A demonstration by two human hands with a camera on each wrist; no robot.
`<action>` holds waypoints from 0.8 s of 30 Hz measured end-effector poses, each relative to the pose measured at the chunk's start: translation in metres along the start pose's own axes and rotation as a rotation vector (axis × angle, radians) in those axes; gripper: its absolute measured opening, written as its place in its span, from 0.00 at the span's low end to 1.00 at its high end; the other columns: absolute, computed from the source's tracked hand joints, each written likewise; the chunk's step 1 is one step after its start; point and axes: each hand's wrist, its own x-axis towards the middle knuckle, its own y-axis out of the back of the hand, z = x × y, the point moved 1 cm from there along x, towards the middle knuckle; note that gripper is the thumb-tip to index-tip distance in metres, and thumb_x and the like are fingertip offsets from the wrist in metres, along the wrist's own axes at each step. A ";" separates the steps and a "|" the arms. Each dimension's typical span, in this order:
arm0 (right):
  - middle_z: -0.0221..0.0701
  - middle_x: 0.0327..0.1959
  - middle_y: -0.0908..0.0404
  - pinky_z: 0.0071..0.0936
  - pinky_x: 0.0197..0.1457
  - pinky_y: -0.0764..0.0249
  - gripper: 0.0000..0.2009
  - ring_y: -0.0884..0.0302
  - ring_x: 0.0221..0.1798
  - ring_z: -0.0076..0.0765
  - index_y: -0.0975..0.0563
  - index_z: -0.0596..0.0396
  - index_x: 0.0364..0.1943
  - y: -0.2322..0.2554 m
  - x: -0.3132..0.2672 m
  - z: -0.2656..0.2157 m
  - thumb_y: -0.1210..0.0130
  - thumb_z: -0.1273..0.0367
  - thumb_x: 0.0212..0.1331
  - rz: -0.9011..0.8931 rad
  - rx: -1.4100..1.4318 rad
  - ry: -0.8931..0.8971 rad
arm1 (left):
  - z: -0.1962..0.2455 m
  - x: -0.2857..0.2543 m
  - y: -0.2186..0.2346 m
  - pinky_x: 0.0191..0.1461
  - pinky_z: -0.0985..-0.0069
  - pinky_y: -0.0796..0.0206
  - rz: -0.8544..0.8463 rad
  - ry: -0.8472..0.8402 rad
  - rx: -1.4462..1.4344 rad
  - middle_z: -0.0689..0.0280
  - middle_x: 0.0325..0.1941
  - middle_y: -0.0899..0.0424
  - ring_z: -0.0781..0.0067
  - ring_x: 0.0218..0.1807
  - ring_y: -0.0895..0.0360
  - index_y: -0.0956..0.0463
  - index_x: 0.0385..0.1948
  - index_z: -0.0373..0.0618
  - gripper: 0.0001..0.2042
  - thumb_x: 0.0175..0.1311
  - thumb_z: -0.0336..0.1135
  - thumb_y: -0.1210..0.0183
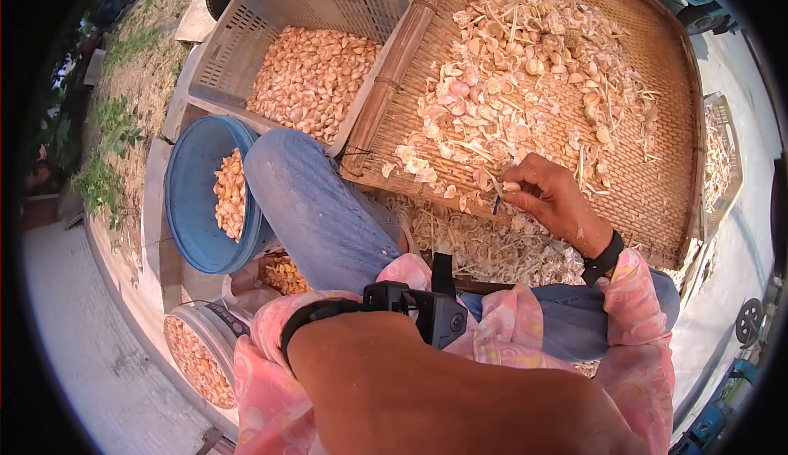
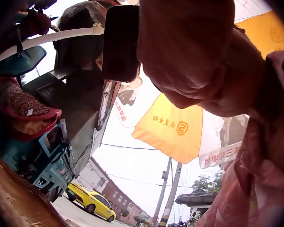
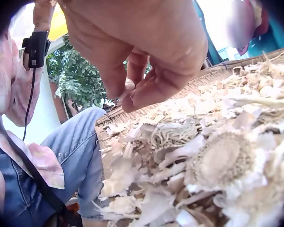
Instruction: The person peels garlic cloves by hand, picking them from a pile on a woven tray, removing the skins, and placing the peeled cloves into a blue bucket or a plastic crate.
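In the head view my right hand (image 1: 552, 199) is over the near edge of the woven bamboo tray (image 1: 648, 200), pinching a small pale garlic clove (image 1: 510, 186) between thumb and fingers. A short dark-blue sliver (image 1: 496, 203) shows just beside those fingertips. The pinch also appears in the right wrist view, where the hand (image 3: 146, 52) hangs above garlic skins and root ends (image 3: 222, 161). My left hand (image 1: 460, 389) is raised close to the head camera, its back and wrist filling the bottom of that view. Its fingers are hidden.
Peeled garlic cloves (image 1: 308, 77) fill part of a grey plastic crate (image 1: 222, 69). A blue bucket (image 1: 185, 200) and a round tub (image 1: 234, 348) hold more cloves. Loose skins (image 1: 492, 245) lie below the tray. Another crate (image 1: 726, 151) stands at the right.
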 end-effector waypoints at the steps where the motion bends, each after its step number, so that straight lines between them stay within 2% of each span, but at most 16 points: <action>1: 0.34 0.27 0.28 0.27 0.32 0.32 0.10 0.27 0.29 0.35 0.24 0.57 0.37 0.002 0.002 -0.001 0.40 0.73 0.49 0.000 -0.021 0.008 | 0.000 0.000 -0.001 0.45 0.81 0.38 0.000 -0.004 0.003 0.59 0.45 0.22 0.78 0.39 0.27 0.27 0.47 0.37 0.14 0.61 0.31 0.46; 7: 0.31 0.28 0.29 0.24 0.31 0.33 0.10 0.30 0.27 0.29 0.24 0.56 0.37 -0.005 0.005 0.002 0.40 0.74 0.49 0.036 0.045 -0.047 | 0.010 -0.004 -0.003 0.48 0.79 0.39 0.026 -0.030 0.049 0.58 0.47 0.23 0.78 0.41 0.27 0.27 0.47 0.37 0.13 0.61 0.31 0.47; 10: 0.29 0.28 0.30 0.22 0.30 0.33 0.10 0.31 0.27 0.25 0.24 0.56 0.36 -0.007 0.006 0.001 0.40 0.75 0.49 0.035 0.079 -0.074 | 0.039 -0.012 0.000 0.49 0.79 0.40 0.137 -0.036 0.268 0.58 0.48 0.23 0.77 0.42 0.27 0.27 0.47 0.37 0.13 0.61 0.31 0.47; 11: 0.28 0.29 0.30 0.20 0.30 0.34 0.09 0.32 0.27 0.22 0.25 0.56 0.36 -0.006 0.006 0.000 0.40 0.76 0.50 0.036 0.091 -0.073 | 0.057 -0.019 0.004 0.50 0.78 0.40 0.259 -0.054 0.451 0.58 0.48 0.23 0.77 0.43 0.27 0.27 0.46 0.37 0.13 0.62 0.31 0.47; 13: 0.27 0.29 0.30 0.19 0.30 0.33 0.09 0.31 0.28 0.21 0.25 0.56 0.36 -0.003 0.008 -0.002 0.40 0.76 0.50 0.069 0.147 -0.079 | 0.091 -0.038 0.020 0.51 0.78 0.40 0.734 -0.132 1.053 0.58 0.48 0.23 0.77 0.43 0.27 0.27 0.46 0.37 0.13 0.62 0.32 0.47; 14: 0.27 0.29 0.30 0.19 0.30 0.33 0.09 0.31 0.28 0.21 0.25 0.56 0.36 -0.003 0.007 -0.004 0.40 0.76 0.50 0.086 0.179 -0.087 | 0.105 -0.047 0.037 0.51 0.78 0.40 1.031 -0.115 1.372 0.58 0.49 0.23 0.77 0.44 0.27 0.27 0.46 0.37 0.13 0.62 0.32 0.47; 15: 0.27 0.31 0.28 0.18 0.33 0.31 0.09 0.29 0.31 0.21 0.25 0.57 0.36 -0.004 0.007 -0.005 0.40 0.75 0.50 0.130 0.275 -0.127 | 0.106 -0.054 0.056 0.52 0.77 0.41 1.177 -0.071 1.524 0.60 0.49 0.23 0.76 0.46 0.28 0.28 0.48 0.37 0.14 0.62 0.32 0.47; 16: 0.28 0.32 0.26 0.18 0.34 0.31 0.09 0.28 0.32 0.21 0.25 0.57 0.36 -0.004 0.007 -0.008 0.40 0.75 0.50 0.176 0.296 -0.057 | 0.108 -0.060 0.076 0.54 0.77 0.41 1.330 -0.007 1.658 0.62 0.49 0.23 0.75 0.49 0.29 0.29 0.49 0.37 0.15 0.62 0.32 0.47; 17: 0.28 0.33 0.25 0.19 0.34 0.31 0.09 0.27 0.33 0.22 0.25 0.57 0.36 -0.004 0.009 -0.014 0.40 0.75 0.50 0.220 0.318 0.016 | 0.113 -0.090 0.095 0.55 0.77 0.41 1.163 0.108 1.695 0.64 0.48 0.24 0.74 0.51 0.29 0.29 0.50 0.36 0.16 0.62 0.33 0.47; 18: 0.29 0.34 0.24 0.19 0.35 0.30 0.09 0.27 0.34 0.23 0.24 0.58 0.36 -0.003 0.010 -0.021 0.40 0.75 0.50 0.261 0.338 0.092 | 0.097 -0.081 0.096 0.52 0.78 0.39 1.087 0.271 1.495 0.64 0.48 0.24 0.75 0.49 0.28 0.29 0.50 0.36 0.16 0.63 0.34 0.47; 20: 0.30 0.35 0.22 0.22 0.40 0.29 0.09 0.26 0.38 0.28 0.24 0.58 0.35 0.000 0.012 -0.039 0.39 0.75 0.48 0.271 0.248 0.240 | 0.049 -0.069 0.114 0.44 0.81 0.34 0.884 0.422 1.039 0.63 0.45 0.23 0.76 0.44 0.25 0.30 0.51 0.35 0.17 0.65 0.38 0.49; 22: 0.30 0.34 0.22 0.23 0.42 0.30 0.10 0.25 0.39 0.30 0.23 0.58 0.35 0.004 0.013 -0.051 0.38 0.75 0.47 0.303 0.126 0.393 | 0.020 -0.052 0.124 0.43 0.82 0.33 0.807 0.461 0.582 0.64 0.42 0.22 0.77 0.43 0.24 0.29 0.49 0.36 0.15 0.65 0.36 0.49; 24: 0.33 0.40 0.23 0.27 0.46 0.30 0.11 0.26 0.43 0.34 0.23 0.58 0.36 0.008 0.007 -0.048 0.37 0.75 0.46 0.332 0.159 0.351 | 0.007 -0.054 0.137 0.43 0.83 0.31 0.777 0.340 0.359 0.65 0.39 0.22 0.78 0.40 0.24 0.29 0.47 0.36 0.13 0.65 0.34 0.49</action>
